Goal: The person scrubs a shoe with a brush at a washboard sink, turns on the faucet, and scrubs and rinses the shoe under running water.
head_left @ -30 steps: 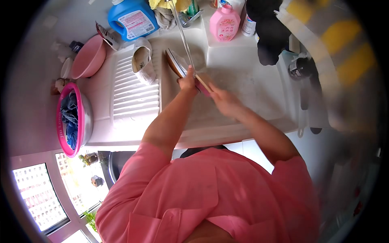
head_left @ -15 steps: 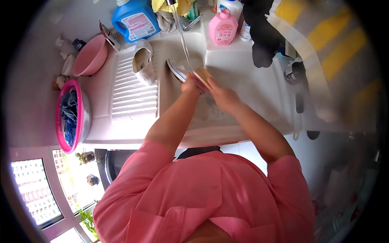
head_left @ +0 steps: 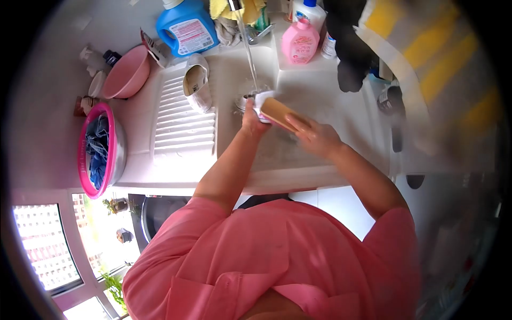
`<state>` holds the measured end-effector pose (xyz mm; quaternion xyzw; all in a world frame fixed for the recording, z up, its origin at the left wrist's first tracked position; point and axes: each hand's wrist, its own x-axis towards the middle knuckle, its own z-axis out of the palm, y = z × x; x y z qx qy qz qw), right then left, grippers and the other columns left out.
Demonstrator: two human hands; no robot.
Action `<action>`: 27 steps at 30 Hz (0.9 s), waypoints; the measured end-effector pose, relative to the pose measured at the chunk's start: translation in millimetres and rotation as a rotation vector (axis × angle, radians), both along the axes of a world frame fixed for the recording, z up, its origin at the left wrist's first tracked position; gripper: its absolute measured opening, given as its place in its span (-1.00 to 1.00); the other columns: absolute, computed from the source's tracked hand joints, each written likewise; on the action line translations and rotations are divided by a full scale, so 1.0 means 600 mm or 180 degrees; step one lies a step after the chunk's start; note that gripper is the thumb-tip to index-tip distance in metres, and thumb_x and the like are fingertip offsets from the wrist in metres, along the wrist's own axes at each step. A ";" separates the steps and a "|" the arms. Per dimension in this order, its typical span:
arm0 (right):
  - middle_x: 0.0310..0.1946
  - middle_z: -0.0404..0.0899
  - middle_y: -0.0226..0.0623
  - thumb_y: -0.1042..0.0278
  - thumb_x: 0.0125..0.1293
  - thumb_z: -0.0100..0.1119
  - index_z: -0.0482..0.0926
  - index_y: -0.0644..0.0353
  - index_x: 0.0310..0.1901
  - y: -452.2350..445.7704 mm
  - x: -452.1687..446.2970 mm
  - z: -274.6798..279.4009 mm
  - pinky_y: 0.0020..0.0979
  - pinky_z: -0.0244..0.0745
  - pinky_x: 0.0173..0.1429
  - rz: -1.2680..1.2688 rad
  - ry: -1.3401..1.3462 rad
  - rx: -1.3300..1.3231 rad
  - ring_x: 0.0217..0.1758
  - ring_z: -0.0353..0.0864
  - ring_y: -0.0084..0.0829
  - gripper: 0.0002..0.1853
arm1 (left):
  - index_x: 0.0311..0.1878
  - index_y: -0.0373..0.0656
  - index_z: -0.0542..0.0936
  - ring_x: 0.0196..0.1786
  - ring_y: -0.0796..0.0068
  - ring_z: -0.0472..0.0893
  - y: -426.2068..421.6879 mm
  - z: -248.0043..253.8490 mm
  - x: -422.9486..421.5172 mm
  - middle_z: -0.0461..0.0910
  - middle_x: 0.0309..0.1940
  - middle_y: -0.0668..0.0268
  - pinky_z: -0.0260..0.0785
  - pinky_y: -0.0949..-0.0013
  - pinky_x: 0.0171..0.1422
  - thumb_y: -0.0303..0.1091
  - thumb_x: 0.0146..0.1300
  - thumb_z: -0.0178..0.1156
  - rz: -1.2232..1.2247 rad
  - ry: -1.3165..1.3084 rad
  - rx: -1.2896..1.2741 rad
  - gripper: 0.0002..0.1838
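Note:
Under the stream of water [head_left: 249, 58] in the sink, my left hand [head_left: 253, 121] is closed on a white shoe [head_left: 261, 98]. My right hand [head_left: 319, 137] grips a wooden scrubbing brush [head_left: 281, 112] by its near end. The brush lies against the shoe, and its bristle side is mostly hidden. A second white shoe [head_left: 198, 88] rests on the ribbed drainboard [head_left: 184, 128] to the left, its opening turned up. Above the sink the faucet [head_left: 235, 5] is running.
Behind the sink stand a blue detergent jug [head_left: 188, 31], a pink bottle [head_left: 301, 42] and a white bottle [head_left: 310, 13]. At left are a pink basin [head_left: 127, 74] and a pink-rimmed tub [head_left: 84, 160] with dark blue clothes. A striped cloth [head_left: 426, 58] hangs at right.
The shoe in my left hand has turned, from sole edge showing at the left to upright under the water. My right hand has moved right and down, with the brush tilted more flat.

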<state>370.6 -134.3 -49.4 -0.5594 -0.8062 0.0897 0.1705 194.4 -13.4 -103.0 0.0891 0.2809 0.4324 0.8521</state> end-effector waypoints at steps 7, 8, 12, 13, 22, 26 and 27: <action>-0.13 0.53 -0.10 0.29 0.32 -0.03 0.18 -0.17 0.35 -0.002 0.043 0.028 -0.19 0.49 -0.17 -0.0002 0.0143 -0.0330 -0.34 0.57 -0.10 -0.45 | 0.06 -0.06 0.43 0.02 0.17 0.49 0.028 -0.098 -0.050 0.49 -0.06 0.18 0.42 0.02 0.03 -0.02 0.39 -0.25 0.0275 0.0127 0.0893 -0.59; -0.13 0.53 -0.10 0.29 0.32 -0.03 0.18 -0.17 0.35 -0.002 0.037 0.032 -0.19 0.49 -0.17 -0.0005 0.0142 -0.0322 -0.34 0.57 -0.10 -0.45 | 0.09 -0.02 0.43 0.07 0.14 0.48 0.022 -0.060 -0.054 0.50 -0.02 0.19 0.43 -0.06 0.03 0.16 0.40 -0.35 0.0346 -0.0719 -0.0835 -0.45; -0.06 0.52 0.05 0.18 0.40 -0.17 0.23 -0.05 0.33 0.019 -0.063 0.044 -0.23 0.43 -0.03 -0.0412 0.1792 -0.1242 -0.12 0.55 0.01 -0.53 | 0.12 -0.09 0.43 0.10 0.13 0.47 -0.016 0.011 -0.040 0.49 0.04 0.20 0.34 0.07 0.21 0.11 0.41 -0.33 0.0198 -0.0708 -0.0726 -0.46; 0.01 0.49 0.09 0.17 0.41 -0.21 0.22 0.00 0.33 0.028 -0.081 0.020 -0.25 0.38 0.08 -0.0432 0.2155 -0.1056 0.00 0.52 0.02 -0.53 | 0.15 -0.13 0.41 0.12 0.14 0.46 -0.018 0.014 -0.033 0.48 0.07 0.19 0.29 0.13 0.28 0.10 0.41 -0.34 0.0250 -0.0501 -0.0472 -0.44; 0.14 0.41 0.07 0.15 0.44 -0.30 0.19 0.12 0.34 0.052 -0.098 0.027 -0.34 0.24 0.25 -0.0441 0.1814 -0.1468 0.23 0.40 -0.14 -0.51 | 0.17 -0.03 0.39 0.09 0.18 0.48 -0.007 -0.007 -0.057 0.52 0.00 0.23 0.35 0.13 0.19 0.17 0.41 -0.39 -0.0158 -0.0098 -0.0230 -0.42; 0.09 0.43 0.13 0.10 0.42 -0.27 0.20 0.05 0.34 0.096 -0.095 0.027 -0.29 0.29 0.19 -0.1092 0.1615 -0.2083 0.19 0.43 -0.07 -0.50 | 0.12 -0.02 0.41 -0.02 0.30 0.53 -0.021 0.004 -0.043 0.52 -0.06 0.30 0.41 0.22 0.04 0.05 0.40 -0.17 -0.0472 0.0152 -0.0522 -0.57; 0.07 0.44 0.13 0.09 0.42 -0.25 0.20 0.03 0.34 0.113 -0.099 -0.006 -0.27 0.30 0.18 -0.1286 0.1732 -0.1861 0.17 0.44 -0.06 -0.50 | 0.12 -0.01 0.41 -0.10 0.25 0.55 -0.020 -0.007 -0.050 0.53 -0.10 0.27 0.44 0.16 -0.03 0.13 0.39 -0.24 -0.0617 0.0322 -0.0499 -0.51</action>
